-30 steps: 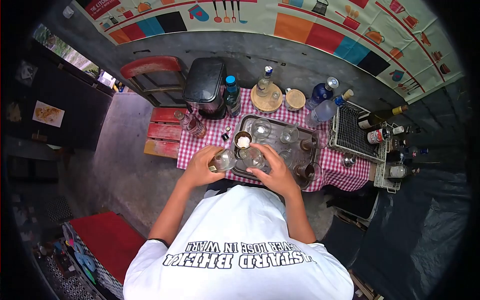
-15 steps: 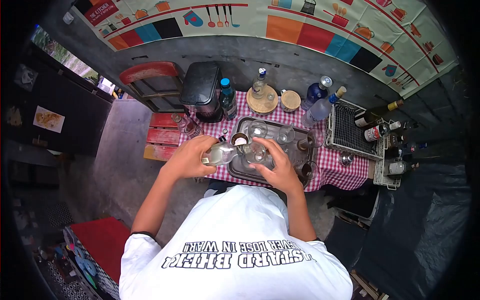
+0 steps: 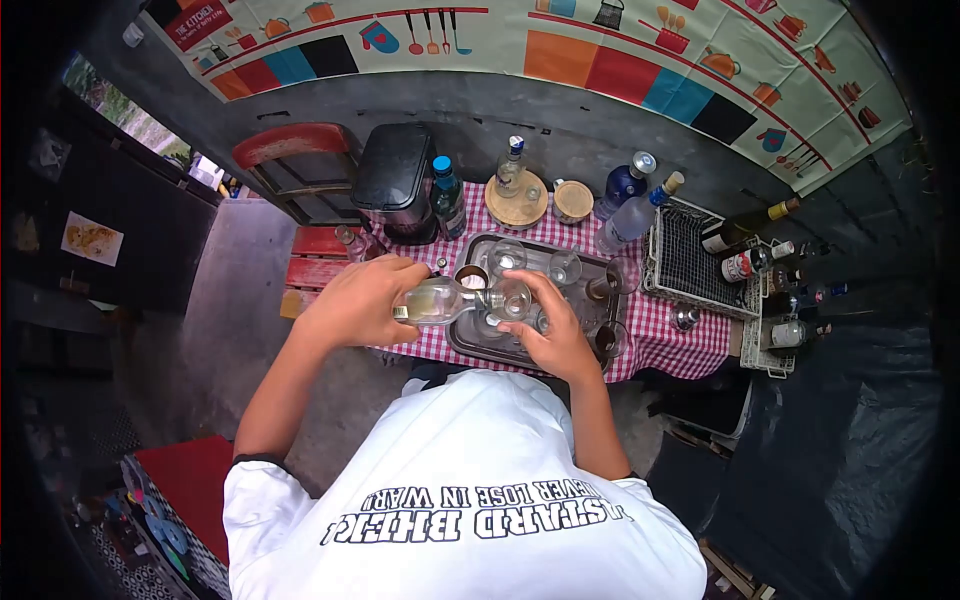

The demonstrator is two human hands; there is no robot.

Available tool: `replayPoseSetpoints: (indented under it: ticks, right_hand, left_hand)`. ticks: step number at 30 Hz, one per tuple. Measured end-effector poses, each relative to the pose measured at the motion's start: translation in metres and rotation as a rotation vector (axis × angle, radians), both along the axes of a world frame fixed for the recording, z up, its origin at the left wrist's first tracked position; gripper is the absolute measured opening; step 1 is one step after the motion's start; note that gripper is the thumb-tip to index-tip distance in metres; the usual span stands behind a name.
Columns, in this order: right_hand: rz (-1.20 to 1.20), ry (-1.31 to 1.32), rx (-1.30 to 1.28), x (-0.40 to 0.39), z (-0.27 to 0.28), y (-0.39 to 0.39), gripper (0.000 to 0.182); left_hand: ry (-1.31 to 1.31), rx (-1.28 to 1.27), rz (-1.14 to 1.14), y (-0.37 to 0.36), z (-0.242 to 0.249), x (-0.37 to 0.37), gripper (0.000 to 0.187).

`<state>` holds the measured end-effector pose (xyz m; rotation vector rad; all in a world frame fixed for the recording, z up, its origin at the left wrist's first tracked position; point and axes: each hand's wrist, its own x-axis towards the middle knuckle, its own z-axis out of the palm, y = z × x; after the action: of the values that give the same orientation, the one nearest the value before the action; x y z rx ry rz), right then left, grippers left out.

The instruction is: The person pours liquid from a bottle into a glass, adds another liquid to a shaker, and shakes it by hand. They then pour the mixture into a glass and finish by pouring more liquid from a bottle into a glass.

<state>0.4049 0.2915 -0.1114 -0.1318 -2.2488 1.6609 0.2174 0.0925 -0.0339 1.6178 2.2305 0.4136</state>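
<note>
My left hand [image 3: 365, 305] is wrapped round a clear glass bottle [image 3: 440, 301], which lies almost level with its neck pointing right. A pale liquid shows inside it. In my right hand [image 3: 557, 338] is a small clear glass [image 3: 513, 297], its fingers closed round the side. The bottle's mouth meets the glass at its rim; whether liquid runs between them I cannot make out. Both are held above a metal tray [image 3: 478, 350]. On the tray stand a clear glass [image 3: 564, 266], another clear glass [image 3: 508, 256] and a dark-tinted glass [image 3: 607, 340].
A checked cloth [image 3: 665, 345] covers the table. Behind the tray stand a blue-capped bottle [image 3: 447, 200], a black bin [image 3: 395, 180], a wooden board [image 3: 520, 212] with a bottle on it, and a frosted bottle [image 3: 627, 222]. A wire basket [image 3: 690, 250] and several bottles are at right.
The bottle has tipped closer to level, and my left hand has shifted left and slightly up. My right hand keeps the glass at the bottle's mouth. The view has shifted slightly.
</note>
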Motion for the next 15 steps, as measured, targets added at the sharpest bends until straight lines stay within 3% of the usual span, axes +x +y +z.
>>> replayPoseSetpoints:
  ticks: [4, 7, 15]
  right_hand:
    - [-0.006, -0.003, -0.033, 0.0, -0.004, -0.001, 0.061]
    - [-0.002, 0.01, -0.026, 0.001, -0.004, -0.001, 0.06]
    - [-0.004, -0.001, -0.092, 0.0, -0.007, -0.004, 0.058]
  left_hand:
    - [0.001, -0.105, -0.007, 0.004, 0.008, -0.002, 0.049]
    - [0.011, -0.057, -0.047, 0.006, 0.01, -0.003, 0.042]
    - [-0.007, -0.104, -0.039, 0.008, 0.014, -0.005, 0.045]
